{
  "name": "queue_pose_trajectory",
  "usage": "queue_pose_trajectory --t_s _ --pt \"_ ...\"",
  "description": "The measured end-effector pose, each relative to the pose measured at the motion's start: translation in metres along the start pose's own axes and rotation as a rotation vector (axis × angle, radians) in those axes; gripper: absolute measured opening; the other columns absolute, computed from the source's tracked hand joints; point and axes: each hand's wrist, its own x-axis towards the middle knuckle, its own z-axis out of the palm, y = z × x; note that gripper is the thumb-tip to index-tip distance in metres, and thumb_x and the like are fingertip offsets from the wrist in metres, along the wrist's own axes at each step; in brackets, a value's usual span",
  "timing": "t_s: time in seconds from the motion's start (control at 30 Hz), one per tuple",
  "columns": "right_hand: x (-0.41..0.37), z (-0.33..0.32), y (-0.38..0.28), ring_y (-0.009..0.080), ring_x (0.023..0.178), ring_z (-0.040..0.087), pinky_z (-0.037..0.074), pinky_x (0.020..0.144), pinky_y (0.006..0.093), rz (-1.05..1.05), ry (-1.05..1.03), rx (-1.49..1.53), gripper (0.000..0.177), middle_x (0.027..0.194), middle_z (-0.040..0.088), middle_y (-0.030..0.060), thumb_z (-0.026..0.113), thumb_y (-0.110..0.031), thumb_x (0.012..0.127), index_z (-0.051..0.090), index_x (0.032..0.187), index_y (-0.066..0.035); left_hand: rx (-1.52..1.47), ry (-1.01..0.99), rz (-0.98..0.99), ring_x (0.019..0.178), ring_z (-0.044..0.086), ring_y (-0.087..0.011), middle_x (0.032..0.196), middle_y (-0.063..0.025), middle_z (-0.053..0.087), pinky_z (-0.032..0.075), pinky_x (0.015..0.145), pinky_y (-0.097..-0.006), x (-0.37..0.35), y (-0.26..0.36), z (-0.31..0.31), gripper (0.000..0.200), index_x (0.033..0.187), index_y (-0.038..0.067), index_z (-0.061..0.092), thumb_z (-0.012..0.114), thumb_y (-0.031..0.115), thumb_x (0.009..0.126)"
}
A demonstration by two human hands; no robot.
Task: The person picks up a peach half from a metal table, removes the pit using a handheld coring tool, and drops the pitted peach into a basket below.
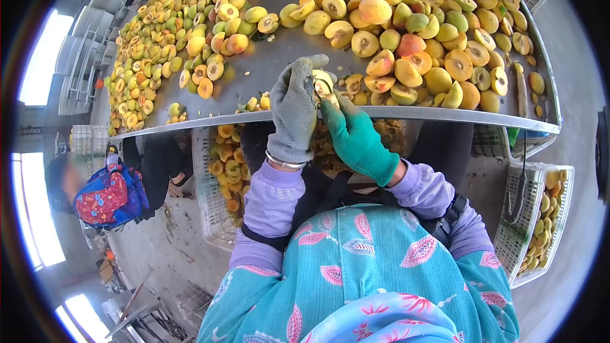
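Note:
My left hand, in a grey glove, is closed around a dark, thin tool near the table's front edge; most of the tool is hidden by the fingers. My right hand, in a green glove with greyish fingertips, pinches a cut yellow fruit half against the tool. The two hands meet at this fruit, just above the metal rim. To the right of them lie many halved yellow and orange fruits, some with pits showing.
The metal table carries a large fruit pile at the left. Below its edge stand a white crate of fruit and another crate at the right. A seated person in a red and blue garment is at the left.

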Motion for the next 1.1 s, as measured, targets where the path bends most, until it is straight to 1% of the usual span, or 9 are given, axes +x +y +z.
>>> queue_pose_trajectory --t_s 0.2,0.3,0.4,0.5,0.6,0.7,0.83,0.97,1.1 --pt "-0.004 0.005 0.009 0.0177 0.073 0.056 0.046 0.066 0.0334 -0.131 0.027 -0.249 0.027 0.080 0.060 0.0137 0.048 -0.022 0.104 0.057 0.110 0.003 0.073 0.105 0.070 0.079 0.067 -0.0163 0.096 -0.0111 0.070 0.055 0.069 -0.0278 -0.002 -0.005 0.004 0.034 0.106 -0.002 0.066 0.051 0.029 0.103" --pt "-0.001 0.008 -0.002 0.0220 0.068 0.055 0.045 0.064 0.0363 0.012 0.053 -0.115 0.028 0.077 0.058 0.0163 0.046 -0.023 0.105 0.057 0.106 0.003 0.055 0.108 -0.035 0.078 0.066 -0.0164 0.095 -0.0116 0.069 0.055 0.069 -0.0280 -0.001 -0.005 0.003 0.035 0.105 -0.002 0.065 0.050 0.029 0.103" --pt "0.001 0.011 0.010 0.0417 0.076 0.061 0.048 0.063 0.0480 -0.171 0.093 -0.288 0.025 0.088 0.060 0.0219 0.047 -0.024 0.102 0.059 0.110 -0.003 0.061 0.121 0.061 0.077 0.066 -0.0160 0.093 -0.0110 0.069 0.055 0.068 -0.0278 0.000 -0.004 0.009 0.035 0.104 -0.002 0.065 0.050 0.029 0.103" --pt "0.007 0.003 0.009 0.0239 0.065 0.053 0.044 0.062 0.0385 -0.074 0.024 -0.261 0.034 0.074 0.056 0.0170 0.042 -0.028 0.105 0.056 0.099 0.003 0.121 0.096 0.046 0.073 0.061 -0.0117 0.086 -0.0072 0.068 0.050 0.064 -0.0259 0.002 -0.005 0.007 0.033 0.097 0.001 0.067 0.048 0.027 0.103" --pt "0.010 0.002 0.013 0.0410 0.076 0.060 0.048 0.068 0.0467 0.133 -0.033 -0.098 0.031 0.085 0.061 0.0246 0.045 -0.027 0.104 0.059 0.107 0.001 0.243 0.096 0.131 0.072 0.060 -0.0113 0.085 -0.0064 0.068 0.049 0.065 -0.0256 0.004 -0.012 0.008 0.032 0.096 0.001 0.067 0.048 0.026 0.103" --pt "0.009 0.008 0.017 0.0374 0.075 0.061 0.047 0.067 0.0438 0.151 0.025 0.027 0.035 0.082 0.062 0.0245 0.045 -0.029 0.104 0.059 0.102 0.003 0.400 0.077 0.181 0.078 0.065 -0.0160 0.091 -0.0098 0.068 0.054 0.073 -0.0292 0.006 -0.008 0.007 0.028 0.101 0.000 0.064 0.051 0.024 0.102" --pt "0.020 -0.016 0.014 0.0232 0.060 0.059 0.047 0.056 0.0365 0.011 -0.203 0.065 0.039 0.068 0.058 0.0153 0.045 -0.034 0.104 0.059 0.098 0.002 0.082 -0.215 -0.068 0.076 0.065 -0.0175 0.084 -0.0114 0.067 0.054 0.070 -0.0301 0.008 0.020 -0.001 0.017 0.097 0.000 0.058 0.051 0.016 0.099" --pt "0.009 0.012 -0.007 0.0119 0.038 0.045 0.035 0.034 0.0277 0.422 -0.073 0.388 0.046 0.054 0.052 0.0030 0.039 -0.044 0.103 0.056 0.087 -0.005 0.199 -0.039 -0.078 0.062 0.063 -0.0195 0.075 -0.0140 0.065 0.053 0.060 -0.0298 0.016 0.017 0.011 0.014 0.088 0.002 0.053 0.054 0.013 0.097" --pt "0.008 -0.002 -0.026 0.0093 0.046 0.047 0.038 0.041 0.0242 0.579 -0.157 0.465 0.045 0.063 0.051 -0.0001 0.039 -0.046 0.104 0.058 0.094 -0.007 0.047 -0.111 -0.254 0.057 0.062 -0.0187 0.070 -0.0137 0.065 0.052 0.054 -0.0295 0.025 0.014 0.010 0.018 0.088 0.002 0.056 0.060 0.018 0.094"
